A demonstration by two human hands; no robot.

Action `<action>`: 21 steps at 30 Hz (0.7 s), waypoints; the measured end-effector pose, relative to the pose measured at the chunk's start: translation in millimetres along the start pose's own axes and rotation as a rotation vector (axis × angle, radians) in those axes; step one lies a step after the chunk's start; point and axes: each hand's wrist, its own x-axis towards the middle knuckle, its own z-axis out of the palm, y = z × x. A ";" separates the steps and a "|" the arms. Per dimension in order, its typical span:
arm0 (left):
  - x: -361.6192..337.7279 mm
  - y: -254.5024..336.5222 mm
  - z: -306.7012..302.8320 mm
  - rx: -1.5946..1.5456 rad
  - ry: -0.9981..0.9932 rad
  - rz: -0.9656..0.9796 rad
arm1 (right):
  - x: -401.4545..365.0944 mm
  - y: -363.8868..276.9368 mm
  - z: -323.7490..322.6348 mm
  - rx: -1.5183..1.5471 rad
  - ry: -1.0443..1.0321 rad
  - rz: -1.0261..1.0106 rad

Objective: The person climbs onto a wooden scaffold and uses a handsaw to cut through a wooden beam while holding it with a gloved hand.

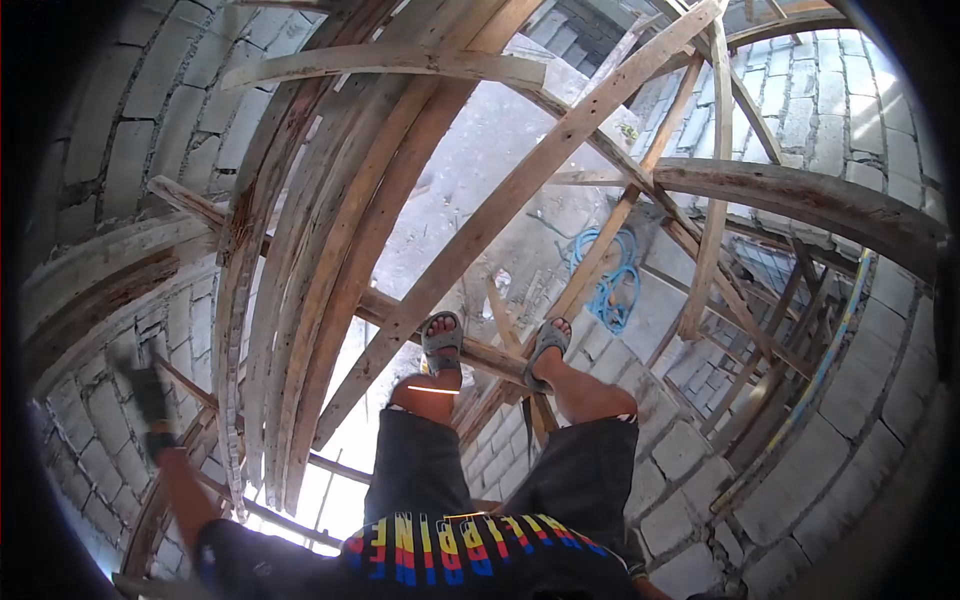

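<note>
At far left the left hand (148, 395), in what looks like a dark glove, is held out wide of the body, perhaps for balance. Blur hides its fingers, so I cannot tell how open it is; nothing clearly shows in its grasp. Beside it are a thin timber (185, 380) and the block wall (105, 420).

Next come the long planks (375, 220), grouped side by side, with a short crosspiece (400, 62) lying across them, probably to tie them together. A nail-holed brace (580, 125) slants past, seemingly stiffening the frame.

The sandalled left foot (441, 343) and right foot (547, 352) stand apart on a crossbeam (495, 362), likely to spread the weight (the floor (480, 140) shows well below). Down there a blue hose (612, 315) lies coiled, presumably to keep it tidy.

The right hand (636, 560) is mostly hidden beside the shorts; I cannot tell its opening or hold. Farther right, a thick beam (800, 195) reaches towards the wall, apparently as support.
</note>
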 end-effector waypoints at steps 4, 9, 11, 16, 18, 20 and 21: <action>-100.8 161.5 127.9 -0.286 -0.208 -0.028 | 5.1 -36.5 17.7 0.302 -0.016 0.055; -100.8 251.4 149.1 -0.548 -0.215 0.296 | 29.9 -8.6 29.3 0.414 -0.019 -0.061; -72.8 294.2 111.7 -0.657 -0.210 0.219 | 41.1 -3.0 30.4 0.444 -0.016 -0.106; -83.6 283.8 123.6 0.658 -0.220 0.703 | 66.2 6.1 35.3 0.488 0.020 -0.214; -107.8 217.8 193.8 0.766 -0.440 0.730 | 72.8 5.5 33.9 0.494 0.055 -0.242; -167.8 219.4 232.2 0.771 -0.610 0.677 | 81.9 6.8 32.8 0.494 0.105 -0.278; -190.5 194.2 253.5 0.679 -0.682 0.574 | 88.0 7.0 30.6 0.480 0.136 -0.305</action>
